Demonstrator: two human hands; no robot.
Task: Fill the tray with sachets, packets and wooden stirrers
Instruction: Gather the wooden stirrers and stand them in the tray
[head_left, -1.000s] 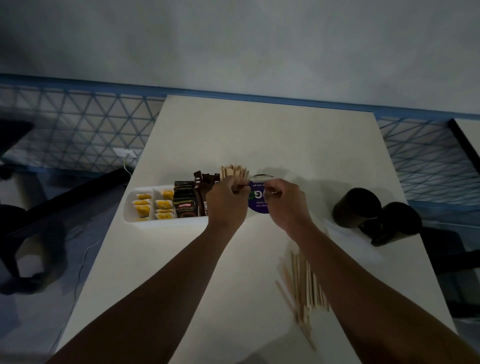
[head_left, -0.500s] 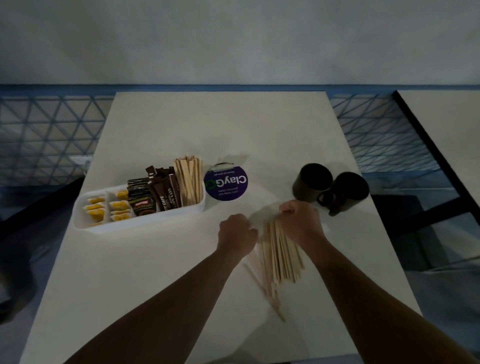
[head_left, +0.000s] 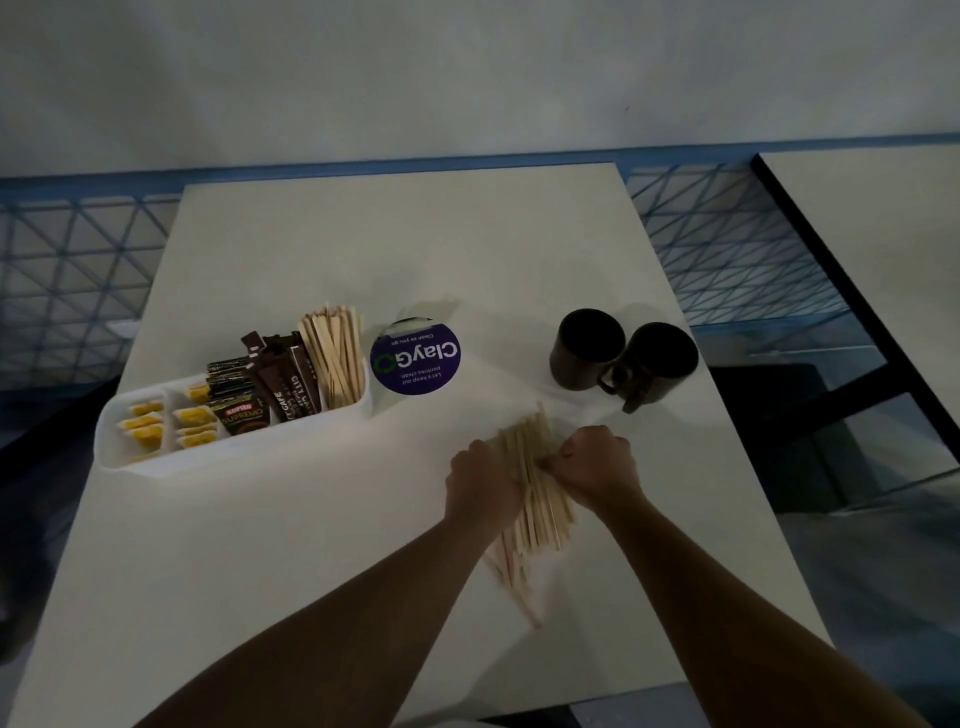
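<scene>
Gathering stirrers looks like the step in hand.

- Far left: white oblong plastic tray (head_left: 156, 460) is sitting on the matte white surface (head_left: 311, 545). Its smooth walls are divided into compartments.
- Small glossy yellow sachets (head_left: 141, 427) are filling the two leftmost compartments. Dark brown foil packets (head_left: 262, 397) are standing next, and a leaning sheaf of upright wooden stirrers (head_left: 335, 358) is occupying the right end.
- Round purple sign (head_left: 415, 358) is standing just beside the tray's right end.
- Left hand (head_left: 480, 478) is lying knuckles-up, fingers curled in against the left side of the loose pile of flat pale wooden stirrers (head_left: 537, 506), apparently cupping it.
- Right hand (head_left: 592, 467) is curling round the pile's upper right, pinching sticks.
- Two dark glazed mugs (head_left: 623, 358) are standing touching, near the pile's far end.

Judgement: the sticks are thin, slick and splaying at the near end, with a few strays lying outside both hands. Squeezing from both sides and tapping the ends flush on the surface should be giving one tight bundle. The stirrer compartment is looking crowded, so feeding the bundle in end-first alongside the sheaf seems wise, going gently because slender wood snaps.
</scene>
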